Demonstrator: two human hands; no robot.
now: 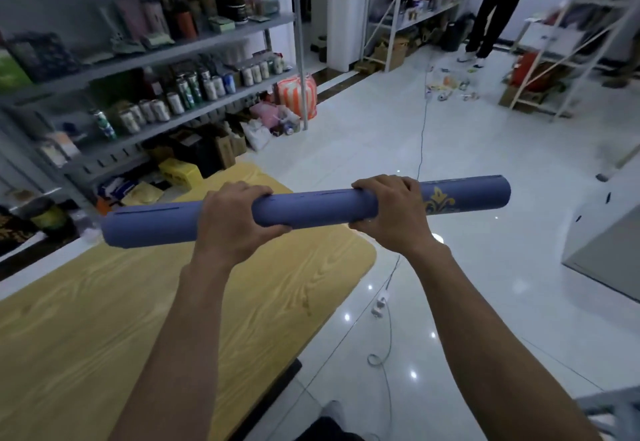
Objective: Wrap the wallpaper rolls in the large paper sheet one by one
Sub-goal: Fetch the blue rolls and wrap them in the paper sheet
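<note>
Wallpaper roll [304,207] held up in the air, clear of wooden table [104,302], not touching it. Long axis crosswise, left to right, right end tilted a little higher. Left end above far corner of table, right end out over white tiled floor [450,302].

Left hand [235,221] clamped on roll left of middle, fingers curled over top, thumb underneath. Right hand [391,210] clamped right of middle, same overhand grip. Bare stretch of roll between the two hands. Both equally near, neither leading. Already inside both grips, so no reach needed; next move probably just lowering onto table, axis kept across.

Blue-violet outer surface, matte, smooth tube, thin dark slit-like marks along top line. Gold floral ornament showing just right of right hand. Blue layer either wrapping sheet or roll's own face, cannot tell. No separate large paper sheet seen on table. Likely easy to dent if squeezed hard.

Stocked shelves [156,60] at left, another person [491,15] standing far back right, thin cable [420,136] across floor.
</note>
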